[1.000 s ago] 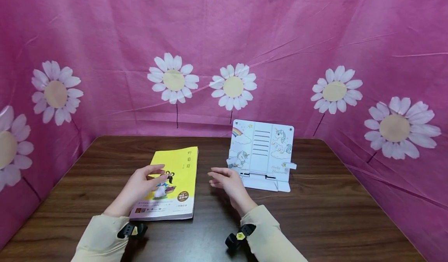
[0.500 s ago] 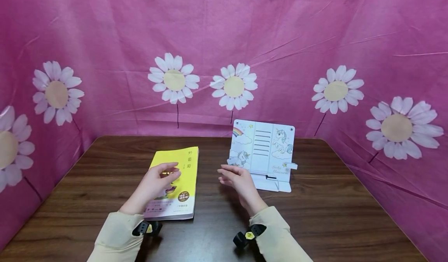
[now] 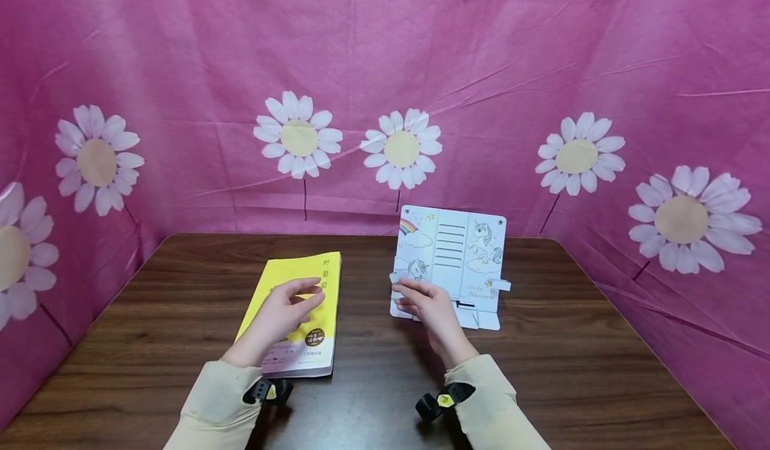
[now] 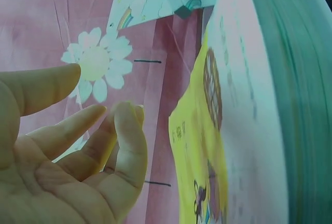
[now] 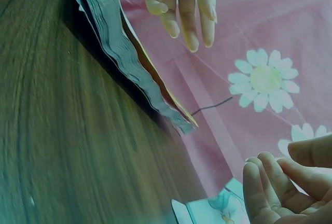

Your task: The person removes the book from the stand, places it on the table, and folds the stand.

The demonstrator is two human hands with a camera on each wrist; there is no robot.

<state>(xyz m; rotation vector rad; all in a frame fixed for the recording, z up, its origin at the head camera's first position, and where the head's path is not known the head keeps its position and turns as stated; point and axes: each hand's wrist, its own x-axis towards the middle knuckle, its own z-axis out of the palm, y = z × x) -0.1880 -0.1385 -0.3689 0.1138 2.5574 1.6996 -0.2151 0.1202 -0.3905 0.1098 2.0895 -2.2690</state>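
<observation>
A thick yellow paperback book (image 3: 295,269) lies flat on the table, left of the middle. Over its cover hovers my left hand (image 3: 279,319), fingers loosely bent and holding nothing; it hides the middle of the cover picture. In the right wrist view, air shows between that hand and the book's page edges (image 5: 124,53). A white book stand (image 3: 448,249) with unicorn pictures and slots stands upright on the right. My right hand (image 3: 438,316), relaxed and holding nothing, overlaps the stand's lower left corner in the head view.
The dark wooden table (image 3: 571,356) ends at a back edge close to a pink cloth (image 3: 481,55) printed with daisies. Small clips (image 3: 500,285) stick out at the stand's sides. Each wrist wears a black strap with a small camera (image 3: 428,406).
Both hands have moved to the right: the left one further across the book cover, the right one from the gap between the things to in front of the stand. Book and stand stay put.
</observation>
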